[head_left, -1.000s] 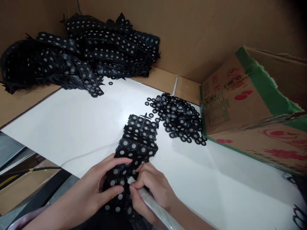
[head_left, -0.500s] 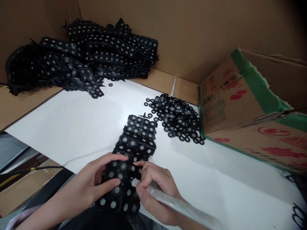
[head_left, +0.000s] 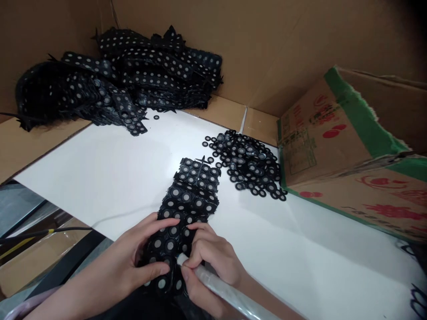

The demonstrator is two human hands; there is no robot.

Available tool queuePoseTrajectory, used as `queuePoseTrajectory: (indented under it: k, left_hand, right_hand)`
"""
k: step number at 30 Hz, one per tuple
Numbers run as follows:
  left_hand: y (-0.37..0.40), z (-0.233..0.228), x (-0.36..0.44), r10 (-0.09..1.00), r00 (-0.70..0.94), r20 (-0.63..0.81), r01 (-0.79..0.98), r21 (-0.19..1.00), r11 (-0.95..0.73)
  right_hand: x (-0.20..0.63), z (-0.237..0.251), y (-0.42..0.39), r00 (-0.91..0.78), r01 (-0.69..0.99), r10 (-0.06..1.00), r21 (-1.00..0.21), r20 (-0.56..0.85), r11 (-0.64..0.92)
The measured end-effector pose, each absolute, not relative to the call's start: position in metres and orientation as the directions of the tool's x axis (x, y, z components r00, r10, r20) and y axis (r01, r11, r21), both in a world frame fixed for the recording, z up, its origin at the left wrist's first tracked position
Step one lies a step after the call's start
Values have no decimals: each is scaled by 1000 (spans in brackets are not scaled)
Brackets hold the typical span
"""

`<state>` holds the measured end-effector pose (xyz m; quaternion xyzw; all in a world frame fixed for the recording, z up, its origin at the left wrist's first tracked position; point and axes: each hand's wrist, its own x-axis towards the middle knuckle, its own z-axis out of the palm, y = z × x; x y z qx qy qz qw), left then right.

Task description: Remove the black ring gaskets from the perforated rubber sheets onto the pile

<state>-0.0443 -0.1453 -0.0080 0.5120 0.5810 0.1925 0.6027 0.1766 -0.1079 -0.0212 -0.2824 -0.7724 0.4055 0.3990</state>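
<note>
Cardboard walls point(head_left: 283, 49) close off the back of the scene from nine o'clock round to two o'clock, and below them a white worktop point(head_left: 110, 173) fills the middle. At three o'clock a printed carton with a green edge point(head_left: 336, 146) lies tilted against the worktop's right side. At eleven o'clock a big heap of black dotted sheets point(head_left: 126, 80) rests partly on the cardboard and partly on the worktop's far corner. Just right of centre, near the carton, lies a pile of loose black rings point(head_left: 248, 164). At six o'clock a black sheet of rings with pale centres point(head_left: 190, 195) stretches from mid-worktop down to the near edge, its far end just beside the loose pile. The left hand point(head_left: 133, 262) is clamped on the sheet's near end, thumb on top and fingers curled over the left edge. The right hand point(head_left: 210, 262) is closed on a clear, pen-like tool point(head_left: 220, 289), whose pale tip touches the sheet between the two hands. At eight o'clock a thin cable with a yellow band point(head_left: 50, 231) runs below the worktop's edge.
</note>
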Motion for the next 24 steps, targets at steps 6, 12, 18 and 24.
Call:
queuePoseTrajectory:
  k: [6,12,18,24]
  left_hand:
    - [-144,1,-40,813,284,-509,400,833,382]
    - [-150,6,-36,782,241,-574,442,783,438]
    - [-146,1,-46,824,214,-524,299,838,456]
    - [-148,2,-52,849,158,-504,342,835,432]
  right_hand:
    - [162,-30,-112,-468,167,731,-762,497,626]
    - [159,-28,-112,-515,252,698,-691,498,678]
    - [176,-15,-106,-504,15,794,-916,340,401]
    - [175,-16,-113,-545,75,746,-864,383,498]
